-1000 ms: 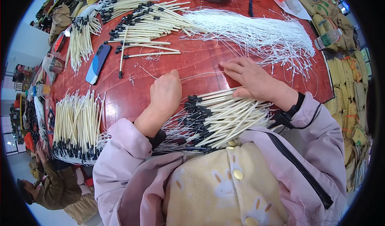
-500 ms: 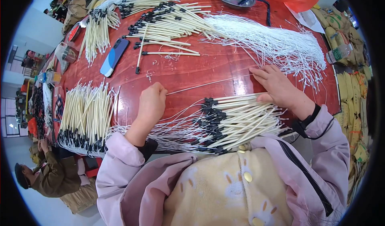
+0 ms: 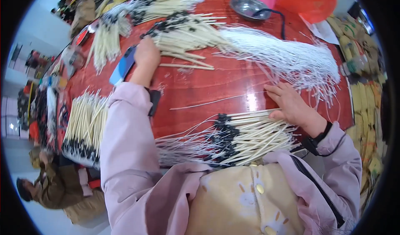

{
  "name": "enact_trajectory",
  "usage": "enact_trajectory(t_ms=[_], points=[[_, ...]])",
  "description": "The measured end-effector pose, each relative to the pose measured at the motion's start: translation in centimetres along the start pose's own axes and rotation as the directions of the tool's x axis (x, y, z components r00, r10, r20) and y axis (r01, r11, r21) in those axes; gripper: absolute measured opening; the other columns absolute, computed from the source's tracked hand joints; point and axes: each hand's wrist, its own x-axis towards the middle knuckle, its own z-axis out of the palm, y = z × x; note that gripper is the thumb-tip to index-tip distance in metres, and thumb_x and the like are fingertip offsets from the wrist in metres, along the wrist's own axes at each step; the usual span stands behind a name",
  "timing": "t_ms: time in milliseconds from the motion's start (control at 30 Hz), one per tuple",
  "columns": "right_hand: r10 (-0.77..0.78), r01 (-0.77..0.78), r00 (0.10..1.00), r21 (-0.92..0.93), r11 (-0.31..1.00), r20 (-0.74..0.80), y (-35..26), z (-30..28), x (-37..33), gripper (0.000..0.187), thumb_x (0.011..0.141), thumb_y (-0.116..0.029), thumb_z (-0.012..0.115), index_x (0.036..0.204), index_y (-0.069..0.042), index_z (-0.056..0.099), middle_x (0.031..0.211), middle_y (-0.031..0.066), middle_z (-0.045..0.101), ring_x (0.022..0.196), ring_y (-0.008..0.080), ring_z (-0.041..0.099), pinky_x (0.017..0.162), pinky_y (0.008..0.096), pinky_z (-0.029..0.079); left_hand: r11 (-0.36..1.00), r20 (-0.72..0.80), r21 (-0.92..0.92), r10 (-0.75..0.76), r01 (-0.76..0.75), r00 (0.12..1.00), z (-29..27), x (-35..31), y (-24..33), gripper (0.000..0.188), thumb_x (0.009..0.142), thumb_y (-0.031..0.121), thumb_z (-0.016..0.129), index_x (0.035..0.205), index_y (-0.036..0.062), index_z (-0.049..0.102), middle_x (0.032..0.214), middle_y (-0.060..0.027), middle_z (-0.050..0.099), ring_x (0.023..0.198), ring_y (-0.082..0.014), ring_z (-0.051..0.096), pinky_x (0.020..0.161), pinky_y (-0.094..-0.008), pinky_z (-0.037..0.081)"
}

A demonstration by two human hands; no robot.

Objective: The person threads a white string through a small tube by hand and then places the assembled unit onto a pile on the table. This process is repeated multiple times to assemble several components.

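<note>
My left hand reaches across the table to the near side of a far pile of cream rods with black ends, beside a blue phone. Its fingers are turned away and hidden, so any hold on a rod cannot be made out. Fingers extended and thumb apart, my right hand is open. Its fingertips touch the right end of a thin white cord stretched across the tabletop. The thumb is by a near bundle of cream rods, whose black ends trail white cords to the left.
A thick spread of white cords covers the far right of the red table. More rods stand stacked at left. A metal bowl and red plastic bag sit at the back. Another person works at lower left.
My left hand has let go of the cord's left end and moved up and away to the far rods. The cord now lies with that end free. My right hand stays nearly in place.
</note>
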Motion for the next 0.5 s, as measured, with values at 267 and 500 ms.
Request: enact_trajectory(t_ms=[267, 500], points=[[-0.01, 0.011, 0.998, 0.01, 1.0, -0.066, 0.4, 1.1, 0.7, 0.083, 0.086, -0.062, 0.062, 0.127, 0.011, 0.06, 0.142, 0.0209, 0.053, 0.122, 0.0358, 0.052, 0.104, 0.0449, 0.04, 0.994, -0.01, -0.108, -0.006, 0.005, 1.0, 3.9, 3.3, -2.5, 0.028, 0.089, 0.013, 0.055, 0.113, 0.0039, 0.066, 0.11, -0.0297, 0.069, 0.104, -0.0456, 0.068, 0.089, -0.0548, 0.053], [-0.04, 0.042, 0.995, 0.02, 0.999, -0.093, 0.4, 1.5, 0.2, 0.086, 0.088, -0.065, 0.059, 0.127, 0.012, 0.059, 0.139, 0.0214, 0.055, 0.122, 0.0359, 0.053, 0.105, 0.0452, 0.039, 0.933, -0.303, -0.309, 0.086, -0.183, 0.949, -2.7, 1.0, -2.0, 0.018, 0.093, 0.012, 0.06, 0.104, 0.0028, 0.072, 0.093, -0.0216, 0.071, 0.086, -0.0387, 0.069, 0.078, -0.0455, 0.053]])
